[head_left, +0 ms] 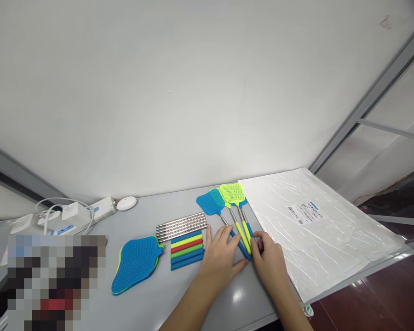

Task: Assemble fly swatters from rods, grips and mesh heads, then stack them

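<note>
Several assembled fly swatters with blue and yellow-green heads lie overlapping on the grey table, their handles towards me. My left hand rests with fingers spread against the left blue handle, its thumb near the handle's end. On the other side, my right hand has its thumb and curled fingers at the rightmost blue handle. Left of my hands are loose coloured handle grips, a row of metal rods and a stack of blue-topped swatter heads.
A white wrapped panel with a label covers the table's right side. At the back left are a power strip, white plugs with cables and a white oval device. A wall rises behind. The front left is blurred out.
</note>
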{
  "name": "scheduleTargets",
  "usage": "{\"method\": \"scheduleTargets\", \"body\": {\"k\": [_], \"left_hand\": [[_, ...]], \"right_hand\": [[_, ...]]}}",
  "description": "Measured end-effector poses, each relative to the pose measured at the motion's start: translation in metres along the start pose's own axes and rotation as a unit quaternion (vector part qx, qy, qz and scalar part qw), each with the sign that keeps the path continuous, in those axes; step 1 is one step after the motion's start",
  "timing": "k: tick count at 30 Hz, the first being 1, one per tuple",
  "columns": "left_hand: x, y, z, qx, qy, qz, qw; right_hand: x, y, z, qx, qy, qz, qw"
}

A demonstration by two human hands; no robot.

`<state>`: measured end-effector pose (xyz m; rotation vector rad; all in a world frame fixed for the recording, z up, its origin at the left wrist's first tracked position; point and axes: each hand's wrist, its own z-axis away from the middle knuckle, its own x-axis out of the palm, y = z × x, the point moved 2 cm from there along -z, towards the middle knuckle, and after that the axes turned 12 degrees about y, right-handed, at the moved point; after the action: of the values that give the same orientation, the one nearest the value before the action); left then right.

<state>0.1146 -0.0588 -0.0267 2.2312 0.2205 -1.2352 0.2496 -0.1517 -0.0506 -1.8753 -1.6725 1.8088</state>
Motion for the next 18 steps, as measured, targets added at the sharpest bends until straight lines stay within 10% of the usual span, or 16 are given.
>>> {"method": "scheduleTargets", "body": {"k": [18], "left_hand": [[0.0002,0.0023,0.0024,0.001,-0.002,0.014,1.000]], "right_hand": [[0.0038,0.0073,-0.0003,-0.053,0.015,0.036,0.998]]}}
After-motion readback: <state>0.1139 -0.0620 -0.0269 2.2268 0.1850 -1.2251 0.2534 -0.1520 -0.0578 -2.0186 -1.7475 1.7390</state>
